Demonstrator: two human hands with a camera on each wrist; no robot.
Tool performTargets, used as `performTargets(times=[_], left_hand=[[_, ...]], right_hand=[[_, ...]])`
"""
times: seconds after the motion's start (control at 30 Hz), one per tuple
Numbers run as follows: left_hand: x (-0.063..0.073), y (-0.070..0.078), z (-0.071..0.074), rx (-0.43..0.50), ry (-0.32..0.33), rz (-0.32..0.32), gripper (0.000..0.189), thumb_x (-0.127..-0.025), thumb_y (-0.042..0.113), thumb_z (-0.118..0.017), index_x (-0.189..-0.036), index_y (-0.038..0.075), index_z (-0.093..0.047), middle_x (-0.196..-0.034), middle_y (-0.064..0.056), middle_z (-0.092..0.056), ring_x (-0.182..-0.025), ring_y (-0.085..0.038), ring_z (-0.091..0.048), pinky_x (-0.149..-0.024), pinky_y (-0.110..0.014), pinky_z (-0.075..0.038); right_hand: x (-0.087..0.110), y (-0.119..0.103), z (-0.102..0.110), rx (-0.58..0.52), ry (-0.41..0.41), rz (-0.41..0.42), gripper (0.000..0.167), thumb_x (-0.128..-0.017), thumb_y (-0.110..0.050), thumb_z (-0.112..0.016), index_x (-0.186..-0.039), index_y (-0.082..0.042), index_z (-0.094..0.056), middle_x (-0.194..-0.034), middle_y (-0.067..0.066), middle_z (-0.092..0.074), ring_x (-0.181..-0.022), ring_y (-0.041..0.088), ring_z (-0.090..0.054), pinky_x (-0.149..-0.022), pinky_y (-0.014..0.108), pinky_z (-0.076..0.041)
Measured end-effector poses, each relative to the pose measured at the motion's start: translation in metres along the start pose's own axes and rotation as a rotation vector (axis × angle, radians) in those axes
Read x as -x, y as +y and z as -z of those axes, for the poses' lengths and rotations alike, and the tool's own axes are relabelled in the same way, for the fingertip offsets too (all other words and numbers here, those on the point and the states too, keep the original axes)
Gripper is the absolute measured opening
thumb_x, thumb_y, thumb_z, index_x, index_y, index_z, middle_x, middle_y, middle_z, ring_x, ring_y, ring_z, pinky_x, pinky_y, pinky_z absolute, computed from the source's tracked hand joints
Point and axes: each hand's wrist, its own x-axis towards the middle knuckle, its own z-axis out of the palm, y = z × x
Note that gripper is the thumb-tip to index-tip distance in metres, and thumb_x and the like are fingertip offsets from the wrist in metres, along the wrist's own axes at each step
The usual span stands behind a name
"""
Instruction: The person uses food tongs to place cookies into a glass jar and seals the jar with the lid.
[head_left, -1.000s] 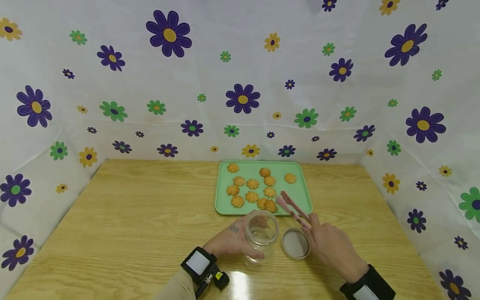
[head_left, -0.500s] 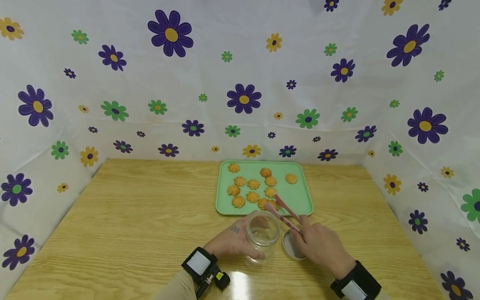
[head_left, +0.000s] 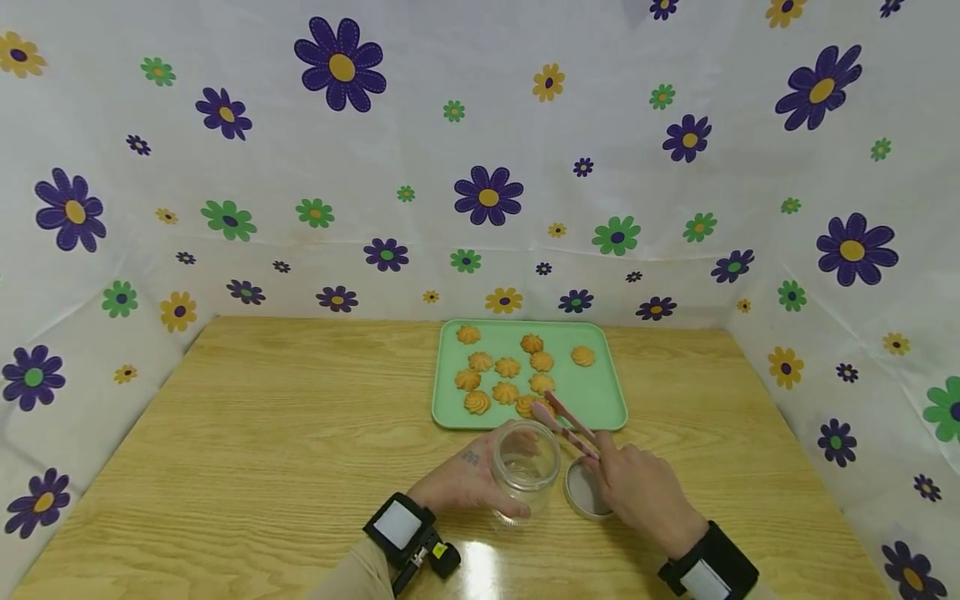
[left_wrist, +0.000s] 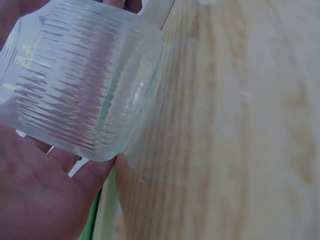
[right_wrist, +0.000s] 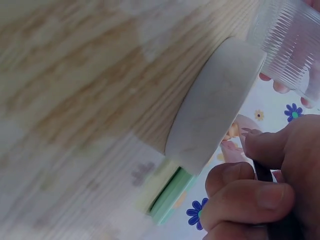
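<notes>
My left hand (head_left: 471,479) holds a clear ribbed glass jar (head_left: 526,467), its open mouth upward; in the left wrist view the palm and fingers wrap the ribbed jar (left_wrist: 85,85). My right hand (head_left: 647,492) grips pink tongs (head_left: 570,427) near their back end, whose handle looks black in the right wrist view. The tips of the tongs are around a piped cookie at the tray's front edge, partly hidden by them. Beside it lies another cookie (head_left: 525,406). A round lid (head_left: 588,487) lies on the table between jar and right hand.
A green tray (head_left: 600,400) with several golden piped cookies (head_left: 507,367) stands at the back of the wooden table (head_left: 300,433). Flower-printed cloth (head_left: 405,150) walls the table at the back and both sides.
My right hand and the tongs have moved left, and the tong tips have come down around a front cookie and drawn closer together. The left hand and jar stay put.
</notes>
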Motion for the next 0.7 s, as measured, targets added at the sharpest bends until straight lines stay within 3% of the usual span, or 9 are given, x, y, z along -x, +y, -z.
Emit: performTargets(times=[0.27, 0.7], left_hand=[[-0.0005, -0.0005, 0.0002, -0.001, 0.007, 0.016, 0.089, -0.068, 0.019, -0.095, -0.144, 0.014, -0.049, -0.136, -0.003, -0.062, -0.130, -0.019, -0.056, -0.109, -0.033, -0.045], [-0.0002, 0.0008, 0.0000, -0.001, 0.010, 0.027, 0.089, -0.068, 0.018, -0.096, -0.144, 0.012, -0.049, -0.136, -0.001, -0.062, -0.131, -0.017, -0.055, -0.110, -0.032, -0.043]], right_hand=[[0.0030, 0.0033, -0.0011, 0.045, 0.061, 0.047, 0.018, -0.101, -0.024, -0.066, -0.099, -0.009, -0.054, -0.058, -0.004, -0.040, -0.047, 0.010, -0.038, -0.040, 0.024, -0.025], [0.0032, 0.0017, -0.0018, 0.009, 0.021, 0.021, 0.014, -0.103, -0.023, -0.062, -0.097, -0.012, -0.055, -0.060, -0.003, -0.042, -0.049, 0.011, -0.040, -0.041, 0.026, -0.027]])
